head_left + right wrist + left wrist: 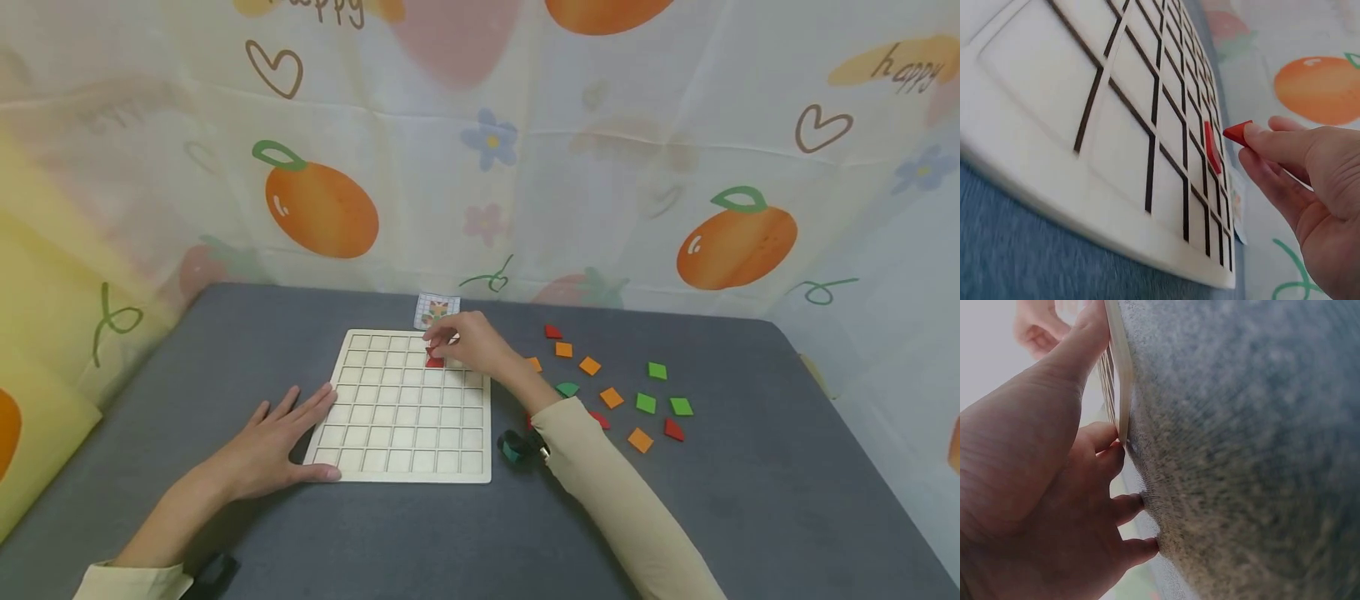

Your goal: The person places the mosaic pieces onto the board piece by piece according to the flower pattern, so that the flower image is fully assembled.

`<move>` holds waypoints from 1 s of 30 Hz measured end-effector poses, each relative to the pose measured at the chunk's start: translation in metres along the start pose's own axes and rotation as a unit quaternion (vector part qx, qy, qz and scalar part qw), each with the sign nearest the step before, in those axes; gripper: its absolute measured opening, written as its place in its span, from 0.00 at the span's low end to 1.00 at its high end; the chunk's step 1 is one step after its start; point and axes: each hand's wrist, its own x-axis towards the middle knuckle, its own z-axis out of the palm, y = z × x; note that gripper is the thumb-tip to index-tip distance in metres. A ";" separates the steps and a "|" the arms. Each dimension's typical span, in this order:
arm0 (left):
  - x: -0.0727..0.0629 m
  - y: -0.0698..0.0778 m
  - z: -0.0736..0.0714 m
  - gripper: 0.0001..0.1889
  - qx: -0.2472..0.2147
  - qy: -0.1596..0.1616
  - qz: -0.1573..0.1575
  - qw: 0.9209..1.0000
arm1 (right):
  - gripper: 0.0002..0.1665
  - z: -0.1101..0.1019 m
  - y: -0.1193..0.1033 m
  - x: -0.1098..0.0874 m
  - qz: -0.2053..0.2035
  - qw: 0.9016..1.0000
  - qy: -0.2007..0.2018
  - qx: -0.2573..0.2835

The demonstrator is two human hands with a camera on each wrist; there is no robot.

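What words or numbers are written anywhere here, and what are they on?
"happy": on the cloth behind the table, top right.
"happy": on the same cloth, top left, partly cut off by the picture's edge.
Faint writing, on the cloth's left side: too pale to read.
Small card at the far edge of the board: any writing is too small to read.
I can't read any numbers.

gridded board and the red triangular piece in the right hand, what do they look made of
Gridded board: likely wood or fibreboard, matte; pale surface, dark brown cell edges like laser scorching. Red triangular piece: perhaps painted wood or plastic, smooth and mostly matte; its even, opaque colour leaves that open.
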 end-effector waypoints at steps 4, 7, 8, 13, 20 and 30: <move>-0.002 0.000 -0.001 0.59 -0.001 0.002 -0.001 1.000 | 0.10 0.009 -0.002 0.008 -0.001 1.000 -0.002 0.017; -0.003 0.001 -0.001 0.58 -0.001 0.004 0.003 1.000 | 0.10 0.014 -0.004 0.012 0.002 1.000 0.001 0.014; -0.003 0.001 -0.001 0.58 -0.002 0.005 0.005 1.000 | 0.10 0.015 -0.005 0.014 0.000 1.000 0.005 0.010; -0.002 0.002 -0.001 0.58 0.001 0.009 0.009 1.000 | 0.11 0.019 -0.011 0.021 -0.015 1.000 0.009 -0.012; -0.002 0.003 -0.002 0.58 -0.008 0.010 0.005 1.000 | 0.12 0.022 -0.011 0.026 0.041 0.999 -0.019 0.016; -0.003 0.002 -0.001 0.58 -0.024 0.006 0.001 1.000 | 0.12 0.023 -0.010 0.032 0.040 0.999 -0.017 -0.008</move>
